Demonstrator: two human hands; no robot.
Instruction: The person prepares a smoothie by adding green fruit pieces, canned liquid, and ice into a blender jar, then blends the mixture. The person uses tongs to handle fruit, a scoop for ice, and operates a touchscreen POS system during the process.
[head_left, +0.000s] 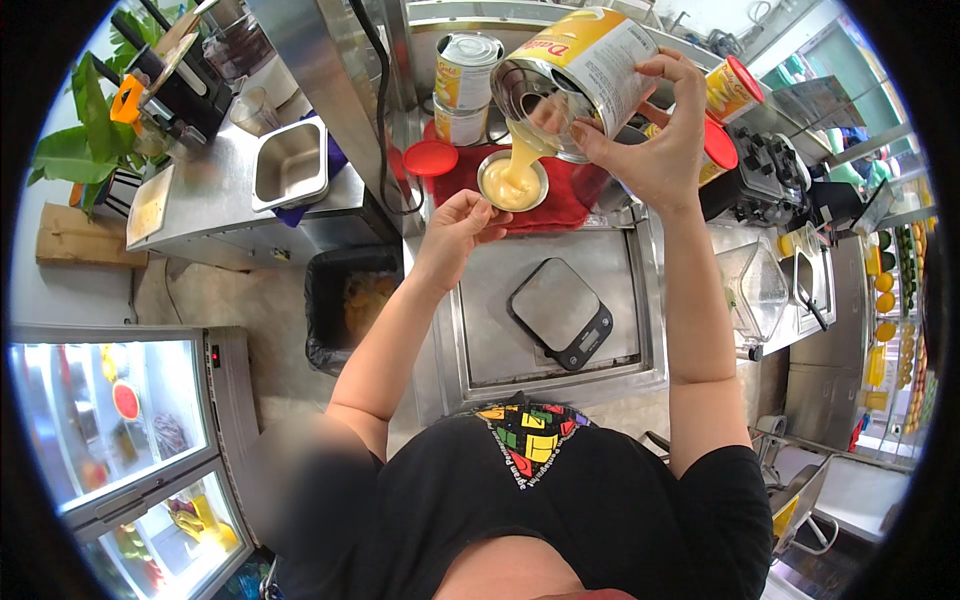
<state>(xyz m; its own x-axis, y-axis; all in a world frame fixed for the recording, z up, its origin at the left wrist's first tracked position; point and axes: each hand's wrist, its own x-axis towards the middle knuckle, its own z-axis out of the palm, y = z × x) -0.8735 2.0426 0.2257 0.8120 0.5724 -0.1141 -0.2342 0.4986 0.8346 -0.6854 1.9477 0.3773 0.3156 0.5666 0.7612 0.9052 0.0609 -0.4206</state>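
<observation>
My right hand [655, 145] grips a large yellow-and-white tin can [600, 65], tipped so that its open mouth points down to the left. A thick pale-yellow liquid [524, 155] runs from its rim into a small round metal cup [543, 185]. That cup, filled with the same liquid near its brim, is pinched by its edge in my left hand [455, 235]. Below the cup lies a folded red cloth [560, 212]. Nearer to me, a kitchen scale [560, 312] sits on the recessed steel counter [480, 350] with nothing on its plate.
Two stacked cans [466, 75] and a red plastic lid [430, 158] stand behind my left hand. More red-lidded cans [733, 88] are at the right, beside a black stove [770, 170]. A black-lined bin [325, 310] stands left of the counter, and a lit glass-door fridge [110, 420] is lower left.
</observation>
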